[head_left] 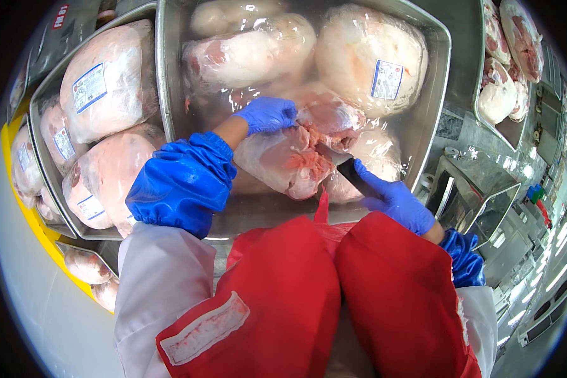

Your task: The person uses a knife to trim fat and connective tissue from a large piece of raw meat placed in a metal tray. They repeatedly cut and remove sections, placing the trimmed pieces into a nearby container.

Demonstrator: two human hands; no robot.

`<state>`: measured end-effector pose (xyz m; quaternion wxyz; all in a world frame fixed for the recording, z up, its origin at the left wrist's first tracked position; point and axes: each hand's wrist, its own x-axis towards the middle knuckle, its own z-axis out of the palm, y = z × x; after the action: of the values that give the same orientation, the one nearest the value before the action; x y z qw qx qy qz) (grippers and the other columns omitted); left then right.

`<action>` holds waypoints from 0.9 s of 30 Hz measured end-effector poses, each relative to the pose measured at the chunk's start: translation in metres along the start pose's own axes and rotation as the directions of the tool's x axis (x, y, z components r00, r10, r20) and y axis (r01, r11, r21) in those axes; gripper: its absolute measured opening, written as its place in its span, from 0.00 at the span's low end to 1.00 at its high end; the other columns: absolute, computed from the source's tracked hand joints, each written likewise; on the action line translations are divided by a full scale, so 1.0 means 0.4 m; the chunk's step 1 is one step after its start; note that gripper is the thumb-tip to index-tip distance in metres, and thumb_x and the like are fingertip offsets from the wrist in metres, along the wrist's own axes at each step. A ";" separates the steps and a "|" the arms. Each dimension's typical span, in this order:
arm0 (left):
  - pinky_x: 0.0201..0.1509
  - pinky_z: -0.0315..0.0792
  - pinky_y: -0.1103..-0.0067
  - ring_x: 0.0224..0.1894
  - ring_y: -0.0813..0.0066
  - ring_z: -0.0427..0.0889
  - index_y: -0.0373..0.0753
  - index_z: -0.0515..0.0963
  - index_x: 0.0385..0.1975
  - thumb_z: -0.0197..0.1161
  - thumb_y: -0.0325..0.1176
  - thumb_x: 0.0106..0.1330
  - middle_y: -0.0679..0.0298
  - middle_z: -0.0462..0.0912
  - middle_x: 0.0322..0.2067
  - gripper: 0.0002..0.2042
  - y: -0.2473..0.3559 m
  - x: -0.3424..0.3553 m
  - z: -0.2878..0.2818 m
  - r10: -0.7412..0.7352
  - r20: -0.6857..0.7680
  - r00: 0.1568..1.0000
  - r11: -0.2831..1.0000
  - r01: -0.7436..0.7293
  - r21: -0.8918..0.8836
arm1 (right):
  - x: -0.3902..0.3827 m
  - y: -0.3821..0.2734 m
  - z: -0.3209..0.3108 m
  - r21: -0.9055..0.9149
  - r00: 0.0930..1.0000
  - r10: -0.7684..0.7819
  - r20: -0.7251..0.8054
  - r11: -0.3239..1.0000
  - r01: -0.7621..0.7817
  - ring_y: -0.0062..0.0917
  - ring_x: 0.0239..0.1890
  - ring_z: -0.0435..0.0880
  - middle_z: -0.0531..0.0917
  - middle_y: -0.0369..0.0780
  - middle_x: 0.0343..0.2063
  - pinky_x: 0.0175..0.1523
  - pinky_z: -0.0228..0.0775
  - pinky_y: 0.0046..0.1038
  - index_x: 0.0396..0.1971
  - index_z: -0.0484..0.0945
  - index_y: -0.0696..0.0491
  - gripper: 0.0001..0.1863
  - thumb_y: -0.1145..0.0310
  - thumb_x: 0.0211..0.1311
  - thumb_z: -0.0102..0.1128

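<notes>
A raw meat cut (pixel 277 160) lies in a metal tub (pixel 443 79), a knife (pixel 354 177) at its cleft — right hand (pixel 397 200) gripping the handle, left hand (pixel 268 115) clenched alongside, its hold unclear — and short strokes angled away should serve best.

Labels (pixel 89 88) (tiny print) on bagged meat (pixel 121 79), red tag (pixel 60 17) on grey surface (pixel 46 47)

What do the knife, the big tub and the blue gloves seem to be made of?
Knife: the blade looks like smooth steel, from its grey sheen; the matte black handle could be plastic or rubber.
Tub: probably stainless steel, given its grey, dully shiny rim.
Gloves: thin, smooth and close-fitting, perhaps nitrile or latex; the look can't settle which.
</notes>
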<state>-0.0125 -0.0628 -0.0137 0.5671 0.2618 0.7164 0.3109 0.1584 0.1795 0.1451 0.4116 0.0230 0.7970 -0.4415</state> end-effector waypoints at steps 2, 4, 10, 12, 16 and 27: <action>0.39 0.70 0.79 0.31 0.74 0.77 0.37 0.75 0.31 0.58 0.33 0.57 0.61 0.79 0.29 0.07 -0.029 0.005 0.020 0.046 -0.075 0.996 0.994 -0.052 -0.091 | -0.013 -0.017 -0.036 0.011 0.993 0.082 0.082 0.997 -0.083 0.39 0.30 0.79 0.78 0.51 0.31 0.40 0.69 0.30 0.63 0.53 0.39 0.37 0.75 0.52 0.54; 0.37 0.69 0.80 0.29 0.78 0.74 0.37 0.75 0.29 0.58 0.31 0.58 0.63 0.78 0.26 0.05 -0.056 0.007 0.044 0.060 -0.164 0.985 0.978 -0.091 -0.190 | 0.009 -0.027 -0.081 0.053 0.946 0.217 0.239 0.970 -0.236 0.33 0.28 0.78 0.78 0.49 0.30 0.40 0.69 0.28 0.62 0.54 0.40 0.36 0.76 0.52 0.53; 0.36 0.67 0.80 0.28 0.78 0.71 0.34 0.74 0.28 0.57 0.28 0.58 0.64 0.75 0.24 0.04 -0.071 -0.001 0.110 0.023 -0.373 0.928 0.935 -0.152 -0.321 | 0.090 -0.044 -0.148 -0.003 0.907 0.206 0.367 0.975 -0.220 0.33 0.24 0.76 0.78 0.47 0.27 0.36 0.69 0.29 0.63 0.52 0.37 0.41 0.81 0.47 0.51; 0.37 0.68 0.79 0.29 0.77 0.71 0.34 0.73 0.27 0.57 0.27 0.58 0.62 0.75 0.24 0.04 -0.071 -0.001 0.127 -0.013 -0.436 0.900 0.922 -0.158 -0.353 | 0.098 -0.011 -0.144 -0.241 0.952 -0.008 0.307 0.967 0.086 0.37 0.23 0.76 0.78 0.48 0.26 0.34 0.70 0.32 0.64 0.50 0.36 0.43 0.82 0.45 0.49; 0.38 0.68 0.77 0.29 0.74 0.72 0.33 0.73 0.26 0.57 0.28 0.58 0.60 0.75 0.25 0.05 -0.083 -0.002 0.140 0.045 -0.508 0.860 0.952 -0.191 -0.239 | 0.081 -0.010 -0.111 -0.647 0.977 -0.016 0.211 0.747 0.152 0.36 0.20 0.74 0.72 0.45 0.21 0.26 0.69 0.35 0.62 0.55 0.31 0.39 0.80 0.50 0.46; 0.37 0.68 0.75 0.30 0.67 0.73 0.36 0.76 0.29 0.58 0.36 0.59 0.57 0.76 0.28 0.09 0.000 -0.030 0.115 -0.055 -0.482 0.875 0.971 -0.067 -0.231 | 0.059 -0.022 -0.088 -0.571 0.978 0.089 0.188 0.820 0.035 0.39 0.24 0.75 0.71 0.47 0.23 0.28 0.69 0.37 0.63 0.51 0.31 0.40 0.78 0.50 0.51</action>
<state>0.0348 -0.0649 -0.0134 0.3961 0.1071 0.7915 0.4529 0.1169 0.1918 0.1445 0.4860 -0.1360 0.8450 -0.1767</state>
